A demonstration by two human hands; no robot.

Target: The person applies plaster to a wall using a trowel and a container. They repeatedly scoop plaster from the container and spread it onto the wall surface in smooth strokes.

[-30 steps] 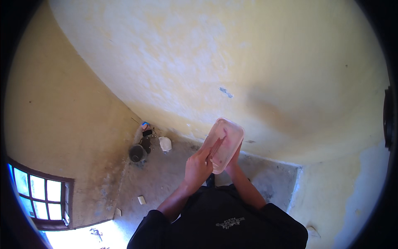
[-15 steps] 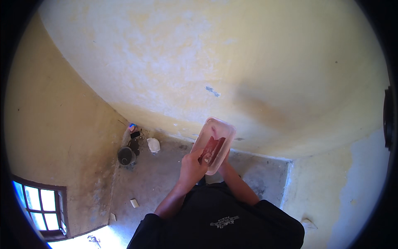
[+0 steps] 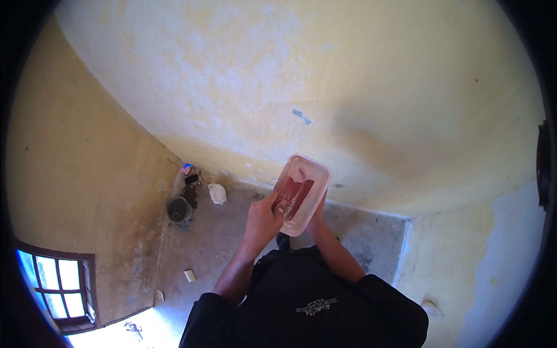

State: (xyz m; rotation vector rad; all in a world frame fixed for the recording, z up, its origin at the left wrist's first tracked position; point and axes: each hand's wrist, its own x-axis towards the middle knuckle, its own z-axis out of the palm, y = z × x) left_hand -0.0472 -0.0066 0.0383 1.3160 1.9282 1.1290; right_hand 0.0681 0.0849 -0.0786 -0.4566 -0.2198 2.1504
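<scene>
A translucent pale pink plastic tray (image 3: 310,166) is held in front of me, with a dark red flat tool (image 3: 295,198) in it, smeared with whitish material. My left hand (image 3: 263,219) is closed on the red tool at the tray's left side, fingers partly inside. My right hand (image 3: 317,214) holds the tray from the right and beneath, its fingers mostly hidden behind it.
A yellow, patchy wall (image 3: 406,104) rises ahead. In the floor corner stand a dark bucket (image 3: 178,209), a white bundle (image 3: 217,194) and small dark items (image 3: 191,180). A pale block (image 3: 190,275) lies on the concrete floor (image 3: 197,243). A paned window (image 3: 58,275) is at left.
The red tool has turned, showing its broad red face inside the tray. Both hands and the tray have shifted a little left and up in the view.
</scene>
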